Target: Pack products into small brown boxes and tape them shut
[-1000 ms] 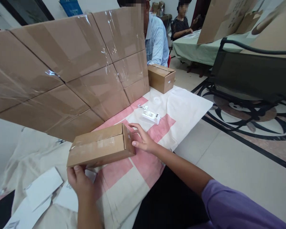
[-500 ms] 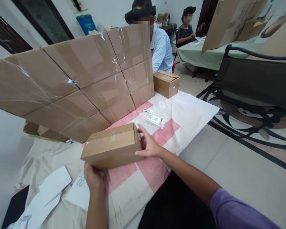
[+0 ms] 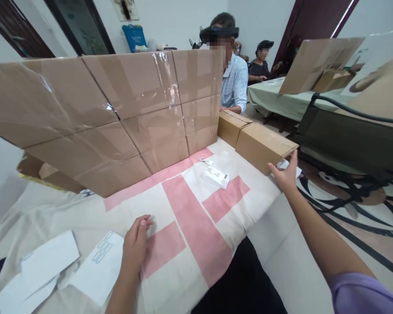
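A brown cardboard box (image 3: pixel 265 144) sits at the right edge of the table, its far end against another brown box (image 3: pixel 231 126). My right hand (image 3: pixel 286 172) grips its near end, thumb on the lower side and fingers at the far corner. My left hand (image 3: pixel 136 242) rests over the pink and white tablecloth (image 3: pixel 196 231), fingers loosely bent and holding nothing. A small white device (image 3: pixel 216 176), its kind unclear, lies mid-table beside a short white cable (image 3: pixel 206 162). White printed paper sheets (image 3: pixel 98 266) lie left of my left hand.
A tall wall of taped cardboard (image 3: pixel 144 113) stands across the table's far side. Behind it sits a person in a light blue shirt (image 3: pixel 237 83) wearing a headset. A dark chair (image 3: pixel 350 135) stands to the right, before another table (image 3: pixel 271 98) with cardboard on it.
The box has moved from in front of me to the table's right edge with my right hand. My left hand has let go of it. The view has shifted slightly.
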Available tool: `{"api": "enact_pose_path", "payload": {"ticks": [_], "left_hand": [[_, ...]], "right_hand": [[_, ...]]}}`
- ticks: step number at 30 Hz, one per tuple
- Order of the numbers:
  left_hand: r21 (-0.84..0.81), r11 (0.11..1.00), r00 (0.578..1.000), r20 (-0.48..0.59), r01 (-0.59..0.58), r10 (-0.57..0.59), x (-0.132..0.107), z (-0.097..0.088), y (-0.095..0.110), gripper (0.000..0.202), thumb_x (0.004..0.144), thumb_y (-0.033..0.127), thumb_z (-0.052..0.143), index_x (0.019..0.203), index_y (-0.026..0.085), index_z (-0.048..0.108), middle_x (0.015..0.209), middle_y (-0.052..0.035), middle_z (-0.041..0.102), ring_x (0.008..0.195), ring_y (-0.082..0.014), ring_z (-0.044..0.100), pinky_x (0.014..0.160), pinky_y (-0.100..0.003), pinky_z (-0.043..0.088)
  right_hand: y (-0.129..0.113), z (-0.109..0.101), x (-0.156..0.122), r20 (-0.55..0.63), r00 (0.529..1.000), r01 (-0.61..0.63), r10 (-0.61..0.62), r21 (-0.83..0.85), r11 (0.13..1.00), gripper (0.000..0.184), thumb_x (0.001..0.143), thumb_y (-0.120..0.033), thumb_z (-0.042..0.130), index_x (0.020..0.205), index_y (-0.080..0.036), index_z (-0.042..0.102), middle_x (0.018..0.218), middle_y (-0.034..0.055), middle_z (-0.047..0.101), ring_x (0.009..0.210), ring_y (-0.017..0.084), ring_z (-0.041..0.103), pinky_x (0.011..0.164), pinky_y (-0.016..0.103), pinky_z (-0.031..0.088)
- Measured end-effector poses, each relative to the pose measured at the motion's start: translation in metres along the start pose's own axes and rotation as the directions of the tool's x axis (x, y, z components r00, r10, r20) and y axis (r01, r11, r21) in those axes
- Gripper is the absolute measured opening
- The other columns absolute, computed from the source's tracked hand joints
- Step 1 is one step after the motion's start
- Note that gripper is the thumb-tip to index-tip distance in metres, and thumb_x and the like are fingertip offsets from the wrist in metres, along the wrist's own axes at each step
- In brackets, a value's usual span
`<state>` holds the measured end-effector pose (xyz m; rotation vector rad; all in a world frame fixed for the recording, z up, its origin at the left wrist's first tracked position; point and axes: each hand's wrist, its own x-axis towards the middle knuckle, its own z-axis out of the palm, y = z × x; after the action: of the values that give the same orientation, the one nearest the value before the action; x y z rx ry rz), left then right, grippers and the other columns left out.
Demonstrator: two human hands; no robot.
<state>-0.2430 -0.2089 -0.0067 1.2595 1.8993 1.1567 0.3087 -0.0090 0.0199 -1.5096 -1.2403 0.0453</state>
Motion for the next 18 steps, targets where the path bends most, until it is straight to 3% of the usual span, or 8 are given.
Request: {"api": "enact_pose_path", "payload": {"ticks": [2, 5, 18], "left_hand": [[0.026, 1.0, 1.0, 0.013, -0.005, 0.004, 0.0, -0.001, -0.002, 0.052, 0.097, 0.067, 0.04, 0.115, 0.025, 0.065, 0.105, -0.0057, 0.07, 0.102, -0.0251, 0.064, 0.094, -0.04, 0.047], [0.053, 0.998, 1.0, 0.006, -0.028, 0.028, 0.001, -0.002, -0.005, 0.052, 0.096, 0.067, 0.04, 0.114, 0.026, 0.066, 0.103, -0.0056, 0.071, 0.102, -0.026, 0.065, 0.094, -0.04, 0.048], [0.094, 0.992, 0.996, 0.029, -0.085, 0.083, 0.0, -0.002, 0.004, 0.05, 0.095, 0.064, 0.04, 0.112, 0.024, 0.066, 0.099, -0.0072, 0.074, 0.1, -0.0283, 0.069, 0.093, -0.042, 0.049]], "right_hand": [[0.017, 0.004, 0.011, 0.074, 0.997, 0.012, -0.009, -0.042, 0.999, 0.124, 0.065, -0.061, 0.075, 0.161, -0.008, 0.015, 0.155, 0.026, 0.033, 0.141, 0.036, 0.042, 0.119, 0.052, 0.031], [0.03, 0.007, 0.015, 0.122, 0.992, 0.016, -0.011, -0.033, 0.999, 0.127, 0.066, -0.059, 0.075, 0.161, -0.007, 0.009, 0.156, 0.0269, 0.029, 0.142, 0.035, 0.039, 0.121, 0.049, 0.028], [0.03, 0.008, 0.011, 0.072, 0.997, 0.025, -0.023, -0.024, 0.999, 0.124, 0.066, -0.06, 0.077, 0.161, -0.012, 0.013, 0.157, 0.0234, 0.029, 0.138, 0.033, 0.041, 0.12, 0.044, 0.03]]}}
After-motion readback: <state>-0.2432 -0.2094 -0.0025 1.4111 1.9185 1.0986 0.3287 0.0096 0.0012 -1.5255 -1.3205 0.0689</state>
